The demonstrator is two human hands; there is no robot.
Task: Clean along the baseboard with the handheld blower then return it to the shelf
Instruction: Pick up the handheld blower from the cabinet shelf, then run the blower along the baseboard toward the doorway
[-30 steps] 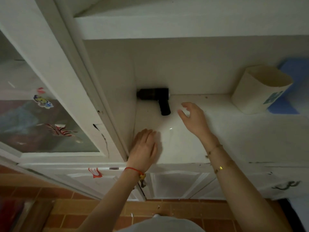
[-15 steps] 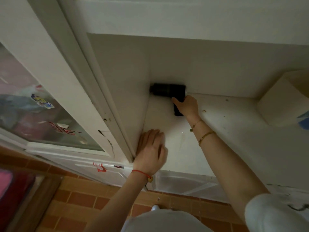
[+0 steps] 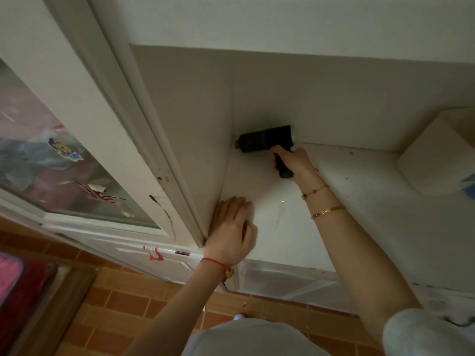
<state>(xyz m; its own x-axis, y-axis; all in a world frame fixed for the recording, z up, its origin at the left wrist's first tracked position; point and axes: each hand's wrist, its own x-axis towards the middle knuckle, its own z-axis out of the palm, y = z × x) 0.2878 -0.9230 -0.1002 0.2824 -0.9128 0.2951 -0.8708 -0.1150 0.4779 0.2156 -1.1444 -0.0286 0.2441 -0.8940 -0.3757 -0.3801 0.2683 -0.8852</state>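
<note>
The black handheld blower (image 3: 264,142) sits in the back left corner of the white shelf (image 3: 365,201), its nozzle pointing left at the side wall. My right hand (image 3: 295,160) is wrapped around its handle, whose lower end sticks out below my fingers. My left hand (image 3: 232,229) lies flat on the shelf's front left corner, fingers together, holding nothing.
A cream-coloured container (image 3: 437,160) lies on the shelf at the right. A glass cabinet door (image 3: 64,170) with stickers stands to the left. White lower cabinet doors (image 3: 288,281) sit under the shelf, above a brown tiled floor (image 3: 133,317).
My right hand reached back from mid-shelf and closed around the blower's handle. The left hand stayed flat on the shelf's front corner. The camera moved closer.
</note>
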